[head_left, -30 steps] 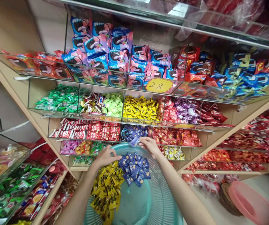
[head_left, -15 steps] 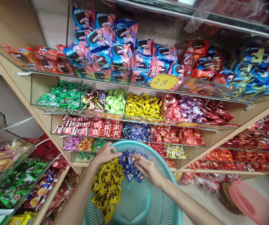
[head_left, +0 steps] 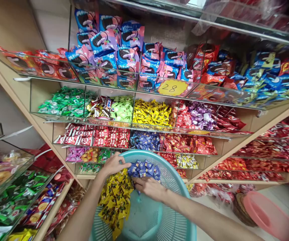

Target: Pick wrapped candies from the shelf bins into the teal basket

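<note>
A teal plastic basket [head_left: 171,204] with a slotted wall stands in front of me. Yellow-wrapped candies [head_left: 115,201] fill its left side, and a pile of small blue-purple wrapped candies [head_left: 144,168] lies at its far side. My left hand [head_left: 113,165] is curled on the far left rim, thumb inside and the other fingers partly hidden, gripping the basket. Inside the basket, my right hand [head_left: 149,188] reaches leftward with fingers stretched out. Its fingertips touch the near edge of the blue-purple candies beside the yellow ones; the undersides of the fingers are hidden.
Shelves with clear fronts rise ahead, holding blue-and-pink biscuit packs [head_left: 104,42], yellow candies [head_left: 152,113] and blue-purple candies [head_left: 146,140]. A yellow tag [head_left: 172,87] reads 28. More bins [head_left: 11,180] stand at left. A pink basin [head_left: 267,214] sits on the floor at right.
My right hand has moved left and nearer to me, from on top of the blue-purple candies to their near edge. Those candies are spread differently. My left hand stays on the rim.
</note>
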`<state>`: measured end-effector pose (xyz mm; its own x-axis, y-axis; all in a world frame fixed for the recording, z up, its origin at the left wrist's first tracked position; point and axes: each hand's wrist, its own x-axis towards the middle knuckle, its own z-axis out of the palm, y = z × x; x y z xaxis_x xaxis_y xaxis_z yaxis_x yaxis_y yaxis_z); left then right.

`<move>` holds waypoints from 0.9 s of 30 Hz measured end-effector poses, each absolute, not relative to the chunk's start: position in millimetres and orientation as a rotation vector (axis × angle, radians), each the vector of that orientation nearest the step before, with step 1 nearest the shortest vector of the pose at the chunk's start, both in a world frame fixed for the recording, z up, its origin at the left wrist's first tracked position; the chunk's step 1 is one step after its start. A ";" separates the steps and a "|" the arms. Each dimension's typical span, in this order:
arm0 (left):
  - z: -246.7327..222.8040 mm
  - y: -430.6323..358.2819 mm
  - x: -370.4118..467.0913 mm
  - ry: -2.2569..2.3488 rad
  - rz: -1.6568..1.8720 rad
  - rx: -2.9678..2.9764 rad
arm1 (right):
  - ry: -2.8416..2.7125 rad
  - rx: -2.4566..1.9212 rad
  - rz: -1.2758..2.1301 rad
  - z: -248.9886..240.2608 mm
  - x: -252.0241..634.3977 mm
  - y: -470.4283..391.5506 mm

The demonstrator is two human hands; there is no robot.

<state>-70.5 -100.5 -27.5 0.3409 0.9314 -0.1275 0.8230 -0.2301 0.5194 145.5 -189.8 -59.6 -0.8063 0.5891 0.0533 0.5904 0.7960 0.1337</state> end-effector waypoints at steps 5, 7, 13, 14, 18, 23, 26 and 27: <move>-30.3 -101.4 -74.7 1.524 0.321 2.089 | -2.971 -0.911 -0.336 -79.6 131.5 -192.1; -31.2 -101.4 -75.6 1.528 0.338 2.085 | -2.963 -0.926 -0.349 -87.0 128.8 -193.3; -32.0 -100.1 -74.9 1.551 0.325 2.073 | -2.948 -0.999 -0.414 -102.8 125.0 -196.4; -31.9 -100.0 -74.9 1.546 0.327 2.076 | -2.947 -0.999 -0.410 -101.6 124.5 -197.3; -31.9 -99.7 -76.3 1.525 0.346 2.092 | -2.882 -0.987 -0.300 -77.9 123.9 -191.4; -34.9 -99.9 -79.7 1.530 0.357 2.069 | -2.374 -1.234 0.181 -29.8 136.3 -129.3; -35.1 -101.3 -80.9 1.531 0.361 2.062 | -1.636 -1.470 0.714 -15.3 145.6 -71.5; -34.6 -102.1 -80.9 1.537 0.362 2.053 | -1.289 -1.565 0.911 -13.8 147.2 -53.5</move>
<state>-80.9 -102.1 -34.6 0.3119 0.9441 -0.1063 0.7977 -0.1995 0.5691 147.2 -53.5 -13.8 0.1893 0.9819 -0.0027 0.3303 -0.0662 -0.9415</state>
